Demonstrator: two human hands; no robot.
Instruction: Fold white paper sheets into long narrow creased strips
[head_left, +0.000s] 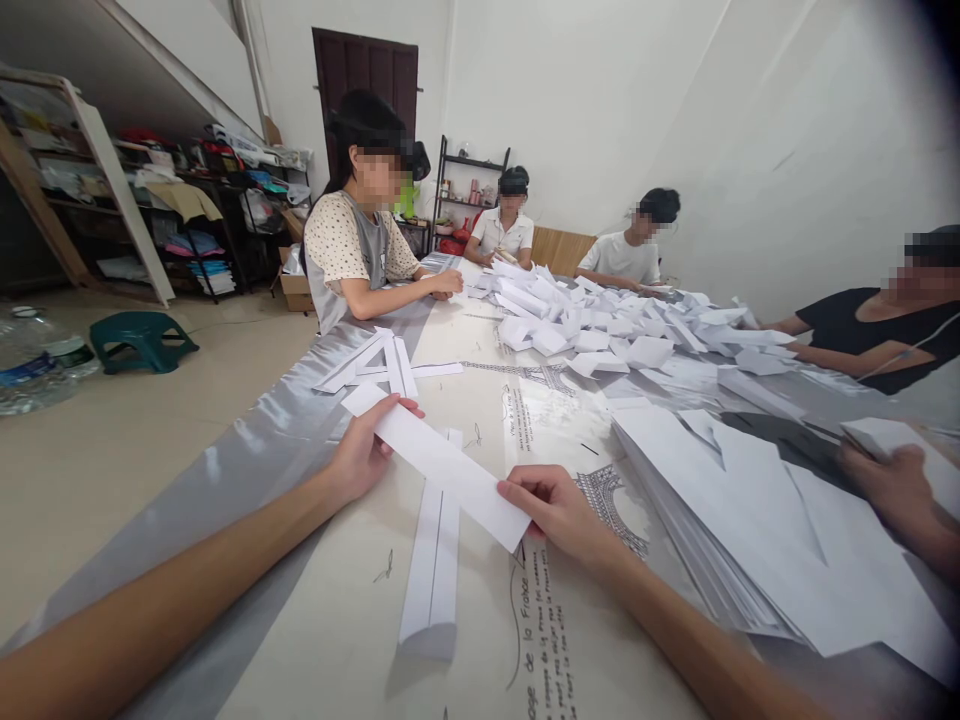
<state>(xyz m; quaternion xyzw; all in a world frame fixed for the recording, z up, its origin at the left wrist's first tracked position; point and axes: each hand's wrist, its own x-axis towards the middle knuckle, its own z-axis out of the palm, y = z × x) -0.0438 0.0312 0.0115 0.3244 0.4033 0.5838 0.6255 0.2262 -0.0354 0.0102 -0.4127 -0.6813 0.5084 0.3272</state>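
Observation:
I hold a long folded white paper strip [439, 463] above the table by both ends. My left hand [365, 450] is closed on its far left end, thumb on top. My right hand [559, 508] pinches its near right end. Under the strip another folded white strip [433, 565] lies flat on the table, pointing toward me. A big stack of white sheets [757, 520] lies just right of my right hand.
The long table [247, 450] has a silver cloth with Eiffel Tower print. Folded strips [382, 365] lie ahead and a heap of folded papers [600, 325] sits mid-table. Several other people sit around it; one person's hand [900, 500] rests on the stack. A green stool [142, 338] and shelves stand left.

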